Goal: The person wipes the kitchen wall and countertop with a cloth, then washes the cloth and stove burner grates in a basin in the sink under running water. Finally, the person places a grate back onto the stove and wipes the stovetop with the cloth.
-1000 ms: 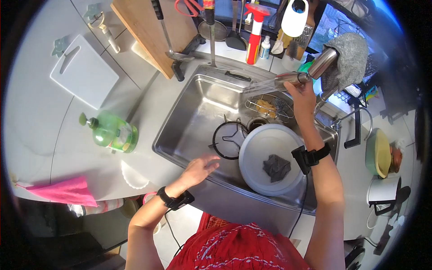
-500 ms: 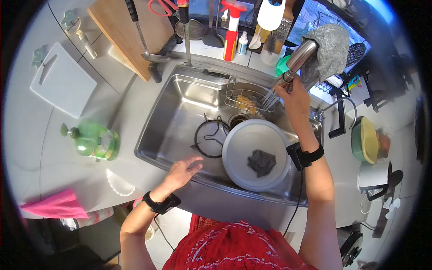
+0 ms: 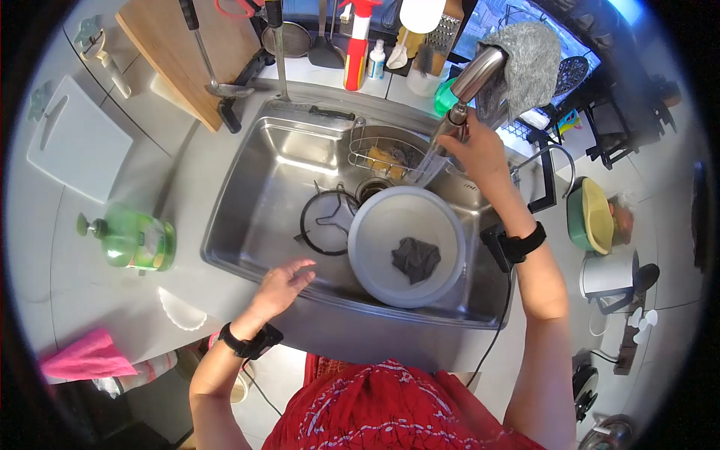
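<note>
Right hand (image 3: 481, 152): you grip the faucet (image 3: 478, 75), water (image 3: 430, 166) already running.
Left hand (image 3: 282, 290): empty, over near side of sink (image 3: 251, 202).
Basin (image 3: 360, 259): sink's right half, grey cloth (image 3: 416, 259) already inside.
Grate (image 3: 309, 240): left of basin, untouched.

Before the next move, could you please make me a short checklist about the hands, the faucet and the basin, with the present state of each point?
1. Right hand holds the faucet: ok, near its lower end.
2. Left hand free: ok, open and holding nothing.
3. Basin inside the sink: ok.
4. Cloth in the basin: ok, lying crumpled.
5. Water falling into the basin: cannot tell, it ends about the far rim.
6. Drain fully in view: not ok, the basin hides part.
</note>
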{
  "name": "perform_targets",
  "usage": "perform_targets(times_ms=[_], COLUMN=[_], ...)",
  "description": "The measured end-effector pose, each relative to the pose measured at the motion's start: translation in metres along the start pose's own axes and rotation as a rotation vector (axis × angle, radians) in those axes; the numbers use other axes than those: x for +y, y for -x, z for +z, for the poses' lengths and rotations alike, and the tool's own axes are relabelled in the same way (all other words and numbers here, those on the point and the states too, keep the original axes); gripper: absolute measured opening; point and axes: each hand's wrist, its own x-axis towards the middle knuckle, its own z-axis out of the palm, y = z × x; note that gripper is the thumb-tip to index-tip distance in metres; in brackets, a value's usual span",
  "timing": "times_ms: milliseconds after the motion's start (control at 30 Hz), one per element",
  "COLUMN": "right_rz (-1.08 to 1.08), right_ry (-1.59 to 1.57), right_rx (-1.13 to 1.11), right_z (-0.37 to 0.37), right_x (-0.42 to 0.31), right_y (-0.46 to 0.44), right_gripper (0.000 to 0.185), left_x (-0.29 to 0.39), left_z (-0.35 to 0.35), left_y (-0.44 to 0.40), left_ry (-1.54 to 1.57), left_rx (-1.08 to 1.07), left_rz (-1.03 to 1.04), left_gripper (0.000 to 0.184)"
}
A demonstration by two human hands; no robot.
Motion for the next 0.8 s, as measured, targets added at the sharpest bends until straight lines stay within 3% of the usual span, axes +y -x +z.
perform_targets(times_ms=[200, 800], right_rz=[-0.082, -0.06], right_ry=[0.278, 0.34], right_rx=[-0.001, -0.096], right_z=[-0.011, -0.048], right_x=[0.003, 0.003], right_y=[0.001, 0.031], right_gripper=[0.05, 0.044], left_x=[0.003, 0.02], left_z=[0.004, 0.006], left_y=[0.0, 0.003], left_ry=[0.042, 0.001], left_rx=[-0.042, -0.051], left_rz=[-0.094, -0.026], left_gripper=[0.031, 0.029])
